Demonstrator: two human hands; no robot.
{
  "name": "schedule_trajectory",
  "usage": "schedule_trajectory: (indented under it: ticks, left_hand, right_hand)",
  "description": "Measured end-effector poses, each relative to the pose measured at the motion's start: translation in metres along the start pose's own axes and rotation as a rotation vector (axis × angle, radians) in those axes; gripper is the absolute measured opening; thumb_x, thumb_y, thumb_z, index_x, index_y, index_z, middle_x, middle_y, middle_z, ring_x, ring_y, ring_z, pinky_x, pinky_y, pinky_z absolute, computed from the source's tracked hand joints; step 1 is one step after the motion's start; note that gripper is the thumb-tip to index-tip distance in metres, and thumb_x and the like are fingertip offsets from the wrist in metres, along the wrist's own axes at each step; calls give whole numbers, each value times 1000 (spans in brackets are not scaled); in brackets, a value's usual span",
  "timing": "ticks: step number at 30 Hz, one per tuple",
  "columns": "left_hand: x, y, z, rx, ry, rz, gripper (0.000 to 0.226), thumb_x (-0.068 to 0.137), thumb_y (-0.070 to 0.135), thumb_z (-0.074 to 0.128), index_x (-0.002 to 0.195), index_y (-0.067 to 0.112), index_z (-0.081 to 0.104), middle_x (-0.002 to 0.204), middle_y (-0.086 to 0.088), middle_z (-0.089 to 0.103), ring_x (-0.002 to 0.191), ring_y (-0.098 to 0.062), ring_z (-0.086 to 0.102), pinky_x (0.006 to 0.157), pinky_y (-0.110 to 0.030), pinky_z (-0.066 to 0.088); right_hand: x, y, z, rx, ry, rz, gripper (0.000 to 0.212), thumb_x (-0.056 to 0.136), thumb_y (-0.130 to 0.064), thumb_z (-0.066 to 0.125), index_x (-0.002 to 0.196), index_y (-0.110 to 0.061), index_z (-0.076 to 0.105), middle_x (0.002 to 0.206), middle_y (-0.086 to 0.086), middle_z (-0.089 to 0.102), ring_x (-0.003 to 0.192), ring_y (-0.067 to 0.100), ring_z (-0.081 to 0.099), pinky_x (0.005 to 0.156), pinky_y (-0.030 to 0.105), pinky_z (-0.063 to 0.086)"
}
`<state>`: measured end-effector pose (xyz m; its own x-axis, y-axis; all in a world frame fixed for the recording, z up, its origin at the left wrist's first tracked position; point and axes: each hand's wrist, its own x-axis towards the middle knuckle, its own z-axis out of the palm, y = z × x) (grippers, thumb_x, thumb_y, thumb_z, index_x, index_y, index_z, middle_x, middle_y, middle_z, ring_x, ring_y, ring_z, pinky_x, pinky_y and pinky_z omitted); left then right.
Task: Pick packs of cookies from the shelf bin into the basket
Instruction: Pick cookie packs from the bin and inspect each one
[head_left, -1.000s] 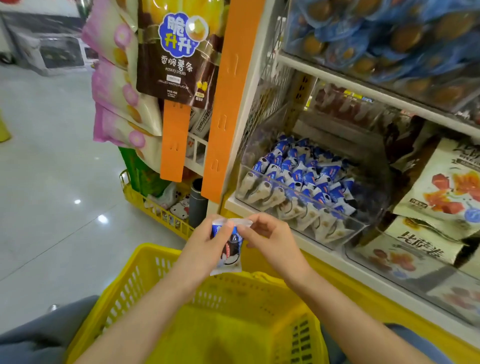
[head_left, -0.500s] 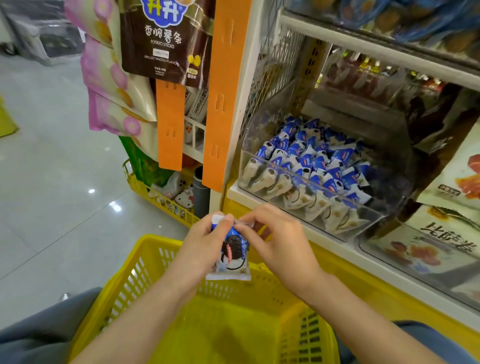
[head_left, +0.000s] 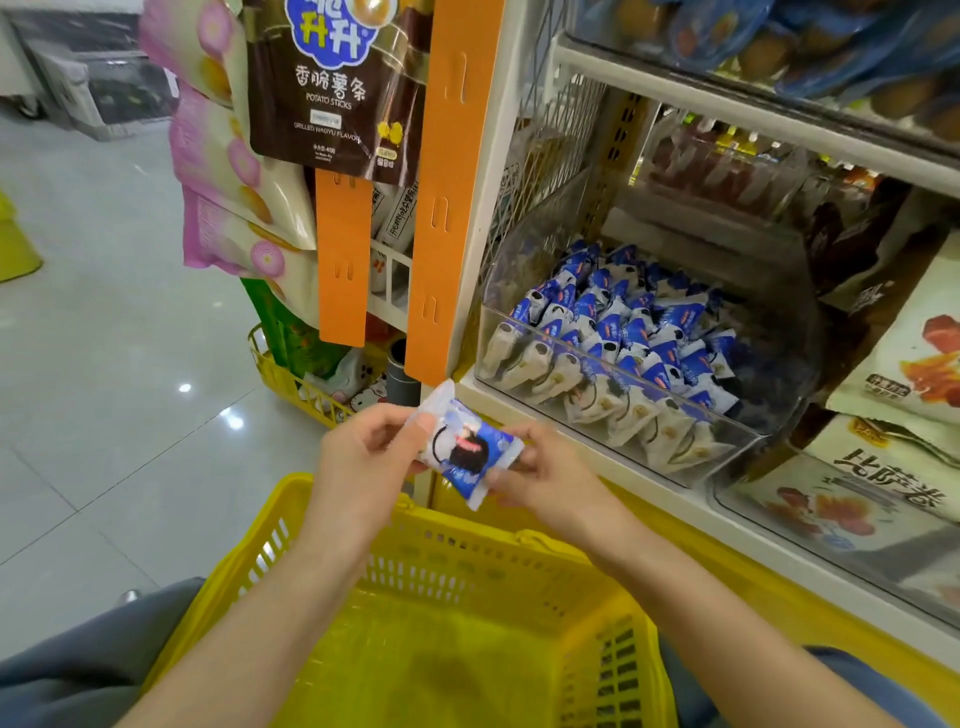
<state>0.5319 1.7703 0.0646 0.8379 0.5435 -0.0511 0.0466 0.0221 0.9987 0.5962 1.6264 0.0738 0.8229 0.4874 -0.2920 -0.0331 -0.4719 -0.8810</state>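
Just above the far rim of the yellow basket (head_left: 457, 571), the left hand (head_left: 358, 457) and the right hand (head_left: 550, 473) hold one blue-and-white cookie pack (head_left: 467, 449) between them. Each hand pinches an opposite end with thumb and fingertips, and the pack sits tilted. Beyond the basket and up to its right, the clear shelf bin (head_left: 501, 280) rests on a white shelf (head_left: 524, 410), heaped with more cookie packs (head_left: 623, 322) of the same kind.

The hanging brown potato-stick bag (head_left: 332, 88) reads "升升", "香脆薯条", "POTATO STICKS" and "GRILLED WAGYU FLAVOR". A pale snack bag (head_left: 883, 488) on the shelf reads "比萨卷".
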Motion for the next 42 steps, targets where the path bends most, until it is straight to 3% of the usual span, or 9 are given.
schedule_trajectory:
  ticks: [3,5,11,18,24,29,34,39,42]
  left_hand:
    - [1,-1,-1,125,-6,83,16,87,18,61,73,23,67,70,4,70,68,-8,63,64,-25,52]
    - [-1,-2,0,218,-47,134,17,86,17,61,72,24,66,68,4,67,65,-5,59,62,-21,47]
    - [-10,-2,7,362,-132,192,13,89,19,57,79,20,66,73,3,67,70,-3,60,57,-15,44]
    - [-7,-4,7,280,-189,47,21,91,22,54,71,23,60,69,-2,65,68,-11,62,58,-29,50]
    - [-2,-7,6,321,-43,-47,14,92,23,52,79,22,47,79,-2,56,75,-19,57,73,-37,50]
    - [-2,6,4,-173,-231,-456,43,98,41,30,91,13,61,83,-12,71,73,-23,68,67,-31,54]
    - [-1,7,-1,-397,-179,-392,22,91,21,52,97,8,69,83,-7,73,68,-11,67,59,-23,55]
    - [-2,1,0,-207,-78,-291,22,86,17,62,108,16,65,96,-3,73,89,-18,68,83,-36,52]
    - [-5,1,4,-141,-96,-193,23,87,18,62,110,20,61,96,5,72,87,-9,68,71,-21,52]
  right_hand:
    - [-2,4,4,-279,107,-197,62,83,-18,67,135,-20,33,132,-5,43,117,5,45,97,21,42]
    - [-5,0,6,-202,140,-330,57,84,-26,65,134,-25,37,129,-11,45,116,-1,45,92,11,41]
    - [-6,-4,8,-155,187,-440,11,89,-25,57,85,-34,62,81,-11,66,78,0,61,70,22,52]
    - [-8,1,7,-440,292,-627,11,88,-30,60,87,-21,65,78,-14,59,75,3,55,64,21,47]
    - [-6,0,4,-268,433,-577,4,89,-23,58,87,-24,60,80,-12,61,78,2,56,63,12,43]
    - [-9,-2,4,-271,322,-705,4,86,-16,62,85,-14,66,86,-6,63,85,3,57,75,16,46]
    - [-16,-2,7,-594,124,-944,16,87,-24,59,87,-11,69,96,0,64,94,13,55,78,24,46]
    - [-17,-2,13,-474,181,-685,17,93,-33,50,100,-21,60,98,-9,59,90,0,53,75,18,45]
    - [-11,-2,12,-241,286,-374,21,93,-32,47,113,-27,46,98,-18,54,90,-1,53,76,19,48]
